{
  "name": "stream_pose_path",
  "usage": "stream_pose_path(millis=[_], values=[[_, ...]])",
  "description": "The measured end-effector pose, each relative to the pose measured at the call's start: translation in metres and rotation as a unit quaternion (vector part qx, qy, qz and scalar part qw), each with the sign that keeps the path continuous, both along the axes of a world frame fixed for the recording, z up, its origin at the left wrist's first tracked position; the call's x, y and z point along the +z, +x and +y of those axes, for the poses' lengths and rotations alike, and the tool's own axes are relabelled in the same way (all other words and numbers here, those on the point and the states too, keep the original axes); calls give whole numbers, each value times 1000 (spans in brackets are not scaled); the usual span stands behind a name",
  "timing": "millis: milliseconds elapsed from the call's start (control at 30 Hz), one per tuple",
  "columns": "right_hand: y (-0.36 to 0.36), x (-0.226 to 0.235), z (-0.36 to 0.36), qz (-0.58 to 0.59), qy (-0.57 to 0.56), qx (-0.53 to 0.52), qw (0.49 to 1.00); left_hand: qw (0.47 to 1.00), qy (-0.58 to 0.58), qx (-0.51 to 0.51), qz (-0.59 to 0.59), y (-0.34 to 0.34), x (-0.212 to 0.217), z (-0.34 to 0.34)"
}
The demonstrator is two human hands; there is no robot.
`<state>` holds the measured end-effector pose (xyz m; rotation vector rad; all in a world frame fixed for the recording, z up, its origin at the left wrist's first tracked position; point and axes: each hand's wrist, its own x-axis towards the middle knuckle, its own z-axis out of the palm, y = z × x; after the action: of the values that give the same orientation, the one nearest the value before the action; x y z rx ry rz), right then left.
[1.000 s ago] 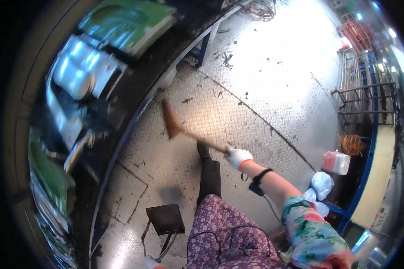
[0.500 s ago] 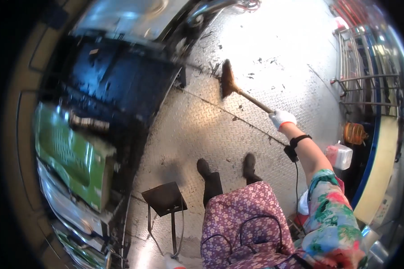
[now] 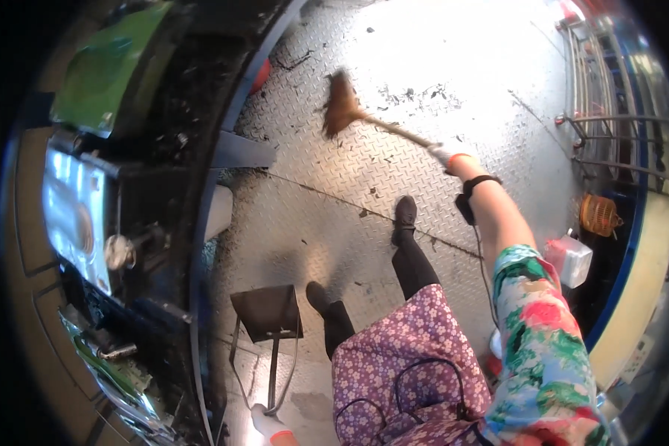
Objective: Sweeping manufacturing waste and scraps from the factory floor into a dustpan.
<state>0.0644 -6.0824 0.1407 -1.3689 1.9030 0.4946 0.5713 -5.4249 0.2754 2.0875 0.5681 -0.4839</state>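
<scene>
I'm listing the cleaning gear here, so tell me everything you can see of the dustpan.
The dustpan has a dark, roughly four-sided pan; its material is unclear. A dark central rod and two thin, metallic-looking side bars run from it toward the person's left hand, white-gloved, which grips the handle end. The pan points away from the body, above or on the patterned floor, left of the dark shoes; floor contact can't be judged.

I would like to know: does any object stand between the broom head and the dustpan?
Nothing visible does: between the broom head and the dustpan I see just floor. The left shoe is near, right of the dustpan, but beside the straight path.
</scene>
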Motion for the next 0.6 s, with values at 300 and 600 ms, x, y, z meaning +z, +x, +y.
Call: stream_pose_path(millis=[300,600], values=[[-119,37,121,-14,-44,108,993,999,14,-2,-34,-84,33,-128],[-188,-10,23,20,114,339,933,999,-13,-23,-31,-141,52,-221]])
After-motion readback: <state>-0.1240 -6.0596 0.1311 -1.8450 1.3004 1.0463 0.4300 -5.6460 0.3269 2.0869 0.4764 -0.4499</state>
